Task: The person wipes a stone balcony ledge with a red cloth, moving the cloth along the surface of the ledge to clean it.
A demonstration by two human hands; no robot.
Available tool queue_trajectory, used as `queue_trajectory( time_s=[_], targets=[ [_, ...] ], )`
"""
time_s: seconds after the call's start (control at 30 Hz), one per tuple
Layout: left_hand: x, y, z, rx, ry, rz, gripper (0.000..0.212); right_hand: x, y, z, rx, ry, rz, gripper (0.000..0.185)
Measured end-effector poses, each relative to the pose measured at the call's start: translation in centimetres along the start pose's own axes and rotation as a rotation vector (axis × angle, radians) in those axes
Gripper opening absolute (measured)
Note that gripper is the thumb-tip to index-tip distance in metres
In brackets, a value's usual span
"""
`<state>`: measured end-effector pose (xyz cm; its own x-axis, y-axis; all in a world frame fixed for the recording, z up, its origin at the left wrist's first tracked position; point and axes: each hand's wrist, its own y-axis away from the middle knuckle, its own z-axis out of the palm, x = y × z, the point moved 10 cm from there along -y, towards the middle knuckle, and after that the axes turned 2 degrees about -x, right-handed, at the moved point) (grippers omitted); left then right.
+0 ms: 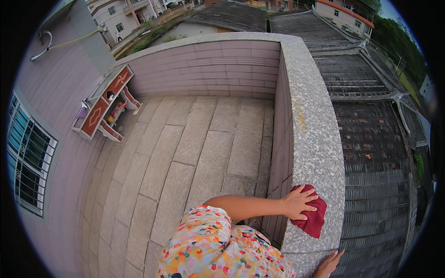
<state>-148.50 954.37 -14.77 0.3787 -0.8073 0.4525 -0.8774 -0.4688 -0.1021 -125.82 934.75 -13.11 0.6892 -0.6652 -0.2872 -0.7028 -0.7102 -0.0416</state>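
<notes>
My left hand point(301, 203) lies palm down with spread fingers on a dark red cloth point(314, 222), pressing it against the speckled granite coping point(313, 153) of a parapet wall. Part of the cloth sticks out beyond the fingers towards the lower right. At the bottom right my right hand point(329, 264) rests at the coping's outer edge, just past a joint in the stone. Its fingers point up and outward, and no object shows in it; the palm is hidden. My left arm reaches across from a colourful spotted sleeve.
A stone-paved terrace floor point(180, 153) lies left of the pink-tiled parapet. A red-and-white stand point(94, 116) holding assorted items is by the house wall, near a barred window point(31, 156). Beyond the coping, dark tiled roofs point(375, 194) lie lower down. A distant person point(119, 37) is outside.
</notes>
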Motion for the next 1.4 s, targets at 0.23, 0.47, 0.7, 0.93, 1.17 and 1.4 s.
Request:
queue_trajectory(
  time_s=[0.23,0.47,0.7,0.93,1.17,1.4],
  targets=[
    [-2.6,-1.8,-0.2,0.015,-0.019,-0.147,0.051,0.4,-0.1,0.2,-0.013,-0.028,0.029,0.056],
    [-0.6,0.5,-0.3,0.04,-0.02,-0.003,0.051,2.1,-0.4,1.9,0.033,0.045,-0.02,0.056],
    [-6.7,-3.7,-3.5,-0.029,-0.077,-0.065,0.052,-1.6,-1.4,-1.6,0.233,0.156,-0.295,0.056],
    [-14.6,-7.5,-5.5,0.09,-0.172,-0.552,0.055,-16.2,-0.7,-7.3,-0.39,-1.08,-0.66,0.041],
    [-3.8,-3.7,-1.7,0.039,-0.077,-0.136,0.056,-27.2,5.9,-17.6,-0.918,-1.877,-1.385,0.06],
    [2.2,0.8,0.1,-0.019,0.105,0.192,0.053,-33.4,9.4,-20.5,-1.221,-1.861,-1.59,0.085]
  ],
)
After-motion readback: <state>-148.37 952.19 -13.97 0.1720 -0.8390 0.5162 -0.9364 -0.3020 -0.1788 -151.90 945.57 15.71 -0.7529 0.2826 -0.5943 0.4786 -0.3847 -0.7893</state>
